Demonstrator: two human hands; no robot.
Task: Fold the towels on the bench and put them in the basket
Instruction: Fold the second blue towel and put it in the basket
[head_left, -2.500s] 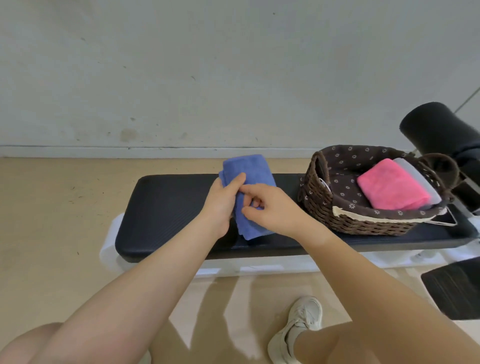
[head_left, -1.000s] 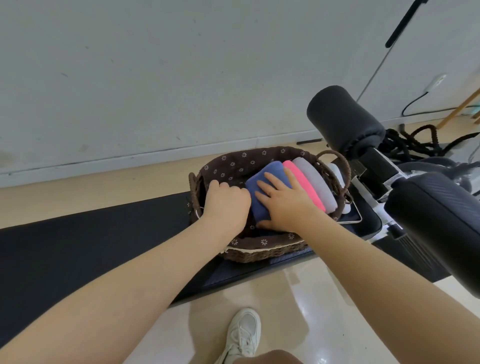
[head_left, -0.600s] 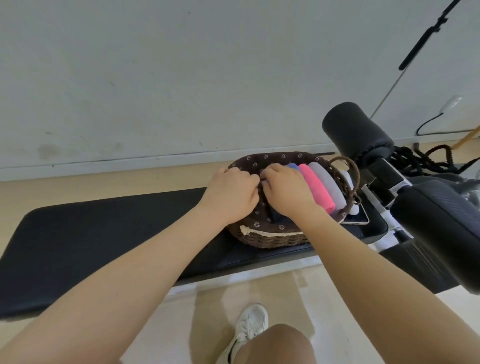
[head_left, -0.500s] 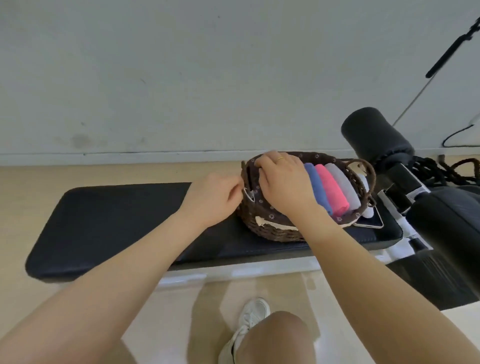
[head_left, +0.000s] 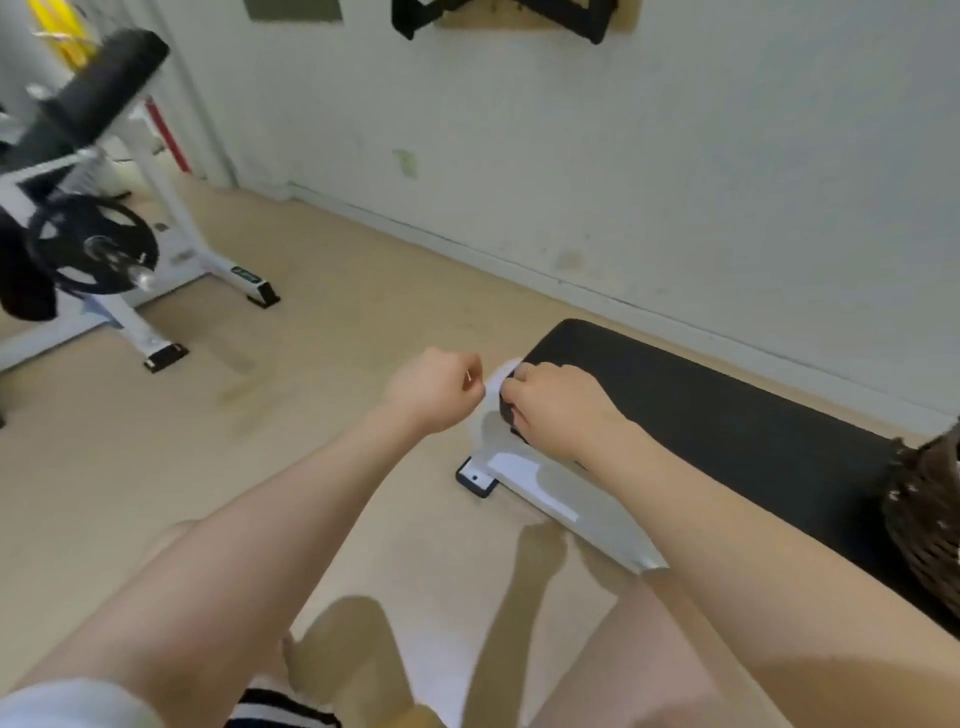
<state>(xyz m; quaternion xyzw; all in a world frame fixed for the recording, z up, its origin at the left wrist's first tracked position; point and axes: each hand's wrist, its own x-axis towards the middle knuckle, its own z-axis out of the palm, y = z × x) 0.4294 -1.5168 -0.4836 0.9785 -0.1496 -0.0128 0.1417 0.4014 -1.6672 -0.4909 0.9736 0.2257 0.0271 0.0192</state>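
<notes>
Two hands meet at the near end of the black worktop (head_left: 727, 415): the left hand (head_left: 434, 389) curled into an empty fist beside it, the right hand (head_left: 556, 402) curled over its end. The basket (head_left: 930, 514) sits at the far right edge; no towels are visible.

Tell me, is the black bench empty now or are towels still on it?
Empty, as far as it shows. The bench pad is bare black from its end up to the basket. The part beyond the basket is out of view.
</notes>
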